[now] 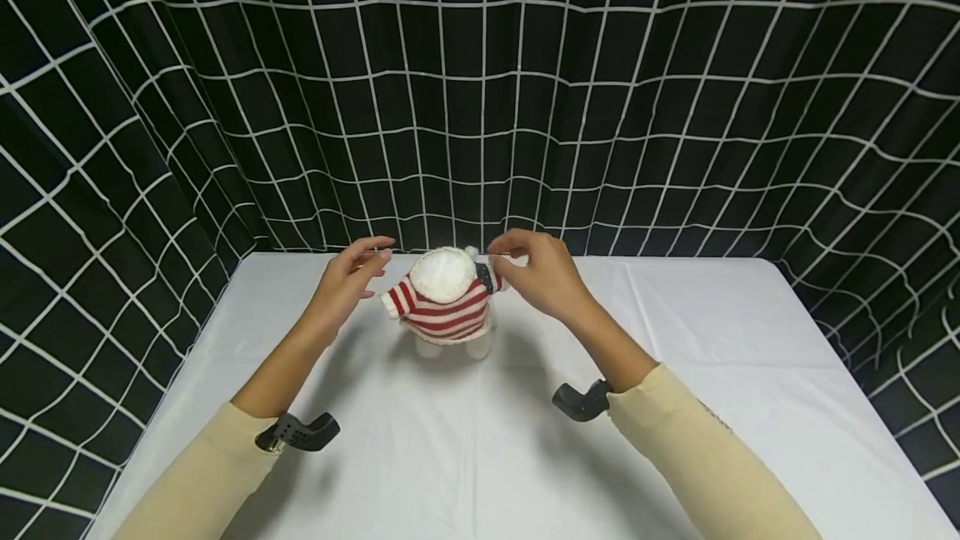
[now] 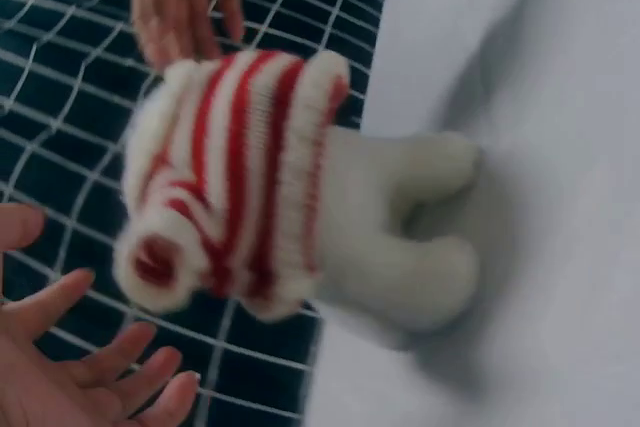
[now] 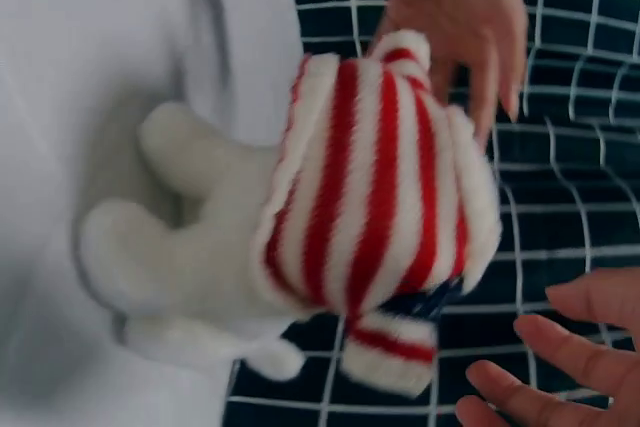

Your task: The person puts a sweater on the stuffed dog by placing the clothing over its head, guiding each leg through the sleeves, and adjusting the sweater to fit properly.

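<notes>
A white plush toy stands upright on two stubby legs. Over its body is a knitted sweater with red and white stripes, and a dark blue patch marks one sleeve. Its fuzzy white top faces up. My left hand is just left of the toy, fingers spread and apart from the sleeve in the left wrist view. On the other side, my right hand hovers by the patched sleeve. Its loosely bent fingers stand clear of the knit in the right wrist view.
The toy is on a table with a white cloth, near its back edge. Black curtains with a white grid hang behind and at both sides. A dark wrist device sits on the left sleeve, another on the right.
</notes>
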Tool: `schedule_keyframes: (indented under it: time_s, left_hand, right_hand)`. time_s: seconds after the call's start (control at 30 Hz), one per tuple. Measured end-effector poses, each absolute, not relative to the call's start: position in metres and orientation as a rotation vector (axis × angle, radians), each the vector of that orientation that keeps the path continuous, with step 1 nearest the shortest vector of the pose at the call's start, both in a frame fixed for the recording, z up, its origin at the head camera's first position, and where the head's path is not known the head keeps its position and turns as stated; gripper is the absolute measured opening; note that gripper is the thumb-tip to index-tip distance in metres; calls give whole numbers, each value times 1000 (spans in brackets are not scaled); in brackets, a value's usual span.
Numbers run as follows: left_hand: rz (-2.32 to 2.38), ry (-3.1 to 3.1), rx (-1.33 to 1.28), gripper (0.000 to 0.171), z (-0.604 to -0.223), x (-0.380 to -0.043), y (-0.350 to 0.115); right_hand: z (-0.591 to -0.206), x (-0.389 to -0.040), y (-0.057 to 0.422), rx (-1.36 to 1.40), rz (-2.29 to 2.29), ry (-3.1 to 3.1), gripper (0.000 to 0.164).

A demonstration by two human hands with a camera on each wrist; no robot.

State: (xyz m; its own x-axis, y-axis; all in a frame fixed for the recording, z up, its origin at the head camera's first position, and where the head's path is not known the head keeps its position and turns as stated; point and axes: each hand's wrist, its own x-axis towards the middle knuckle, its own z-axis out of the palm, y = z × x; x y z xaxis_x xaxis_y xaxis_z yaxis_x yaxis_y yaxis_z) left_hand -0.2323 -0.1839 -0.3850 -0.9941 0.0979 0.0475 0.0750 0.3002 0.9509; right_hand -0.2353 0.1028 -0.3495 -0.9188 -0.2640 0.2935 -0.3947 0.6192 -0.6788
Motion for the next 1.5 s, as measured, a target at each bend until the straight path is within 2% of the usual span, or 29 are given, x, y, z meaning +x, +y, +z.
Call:
schedule_keyframes:
  time_s: [0.2,0.4,0.7,1.13,1.5]
  left_hand:
    - [1607,2552,289,43,-369,-238,-164]
    - [1563,2556,244,46,-376,-235,-150]
    - [1690,2408,93,55,-393,-227,-144]
    - [1994,2300,-90,57,-414,-217,-136]
    - [2107,2300,-129,63,-425,-215,-125]
  right_hand:
    - [-339,-236,84,660,1102,-2750,27]
    - [-350,-236,72,662,1015,-2810,28]
    - [-364,-232,75,511,938,-2929,38]
    - [-386,-227,74,392,1426,-2776,40]
    - [-400,-222,70,227,1503,-2657,41]
